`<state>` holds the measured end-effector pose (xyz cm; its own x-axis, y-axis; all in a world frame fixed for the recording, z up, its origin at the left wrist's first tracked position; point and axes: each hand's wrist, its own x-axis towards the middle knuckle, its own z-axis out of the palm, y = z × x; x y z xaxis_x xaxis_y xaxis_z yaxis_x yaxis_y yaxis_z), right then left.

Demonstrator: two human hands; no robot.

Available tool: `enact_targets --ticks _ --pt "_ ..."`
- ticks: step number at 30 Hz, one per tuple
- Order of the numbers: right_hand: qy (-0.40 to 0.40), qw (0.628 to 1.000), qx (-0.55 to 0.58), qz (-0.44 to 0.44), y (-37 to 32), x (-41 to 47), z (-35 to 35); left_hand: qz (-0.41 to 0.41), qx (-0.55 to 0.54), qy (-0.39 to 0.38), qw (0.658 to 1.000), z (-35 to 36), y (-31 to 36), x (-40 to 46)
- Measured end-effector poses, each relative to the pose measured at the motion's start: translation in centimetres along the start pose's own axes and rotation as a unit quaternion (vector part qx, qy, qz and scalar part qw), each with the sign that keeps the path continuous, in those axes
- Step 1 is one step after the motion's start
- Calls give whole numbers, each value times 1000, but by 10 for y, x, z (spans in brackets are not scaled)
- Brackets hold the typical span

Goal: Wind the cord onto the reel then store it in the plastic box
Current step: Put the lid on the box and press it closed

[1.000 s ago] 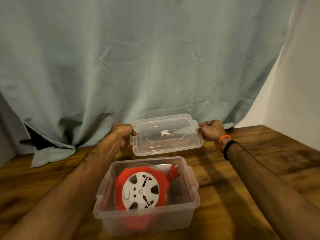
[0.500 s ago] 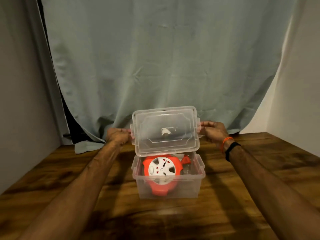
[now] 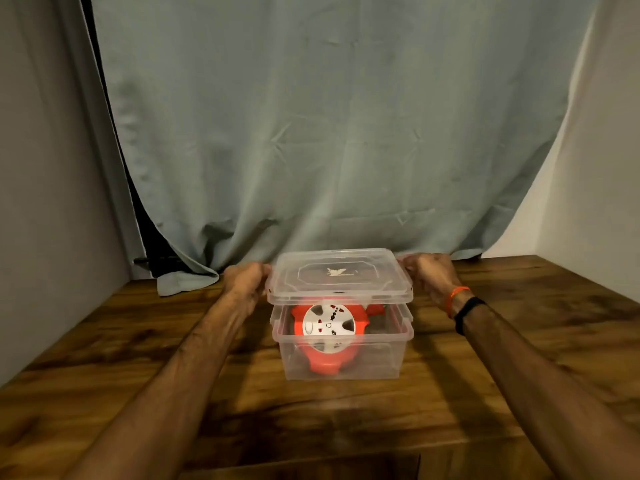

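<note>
Clear plastic box [image 3: 341, 362] sits on the wooden bench [image 3: 138, 341], near its middle. Reel [image 3: 329, 336], red with a white face, stands inside the box, tilted, leaning toward the left wall; it shows through the front wall. Cord itself cannot be made out. Clear lid [image 3: 339, 277] is held level just above the box rim, a gap visible along the front. Left hand [image 3: 246, 280] grips the lid's left edge, fingers curled. Right hand [image 3: 429, 273] grips the right edge likewise; orange and black bands [image 3: 462, 303] on that wrist. Grey-green curtain [image 3: 329, 133] hangs behind the bench.
</note>
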<state>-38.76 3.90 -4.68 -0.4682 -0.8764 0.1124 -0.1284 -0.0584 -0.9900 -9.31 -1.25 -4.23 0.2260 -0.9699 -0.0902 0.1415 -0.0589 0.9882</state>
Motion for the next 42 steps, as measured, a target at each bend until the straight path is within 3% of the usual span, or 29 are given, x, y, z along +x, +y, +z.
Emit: enact_targets --ticks 4,9,25,42 --pt "57 984 -167 -18 9 -4 9 -3 77 -4 997 4 -8 -4" --pt "42 966 -254 -25 14 -14 14 -21 137 -3 990 0 -23 -5" --pt "79 952 -295 -11 29 -15 20 -31 188 -8 982 0 -32 -12" --pt "55 972 -229 -8 52 -16 17 -28 142 -2 989 -4 -52 -5"
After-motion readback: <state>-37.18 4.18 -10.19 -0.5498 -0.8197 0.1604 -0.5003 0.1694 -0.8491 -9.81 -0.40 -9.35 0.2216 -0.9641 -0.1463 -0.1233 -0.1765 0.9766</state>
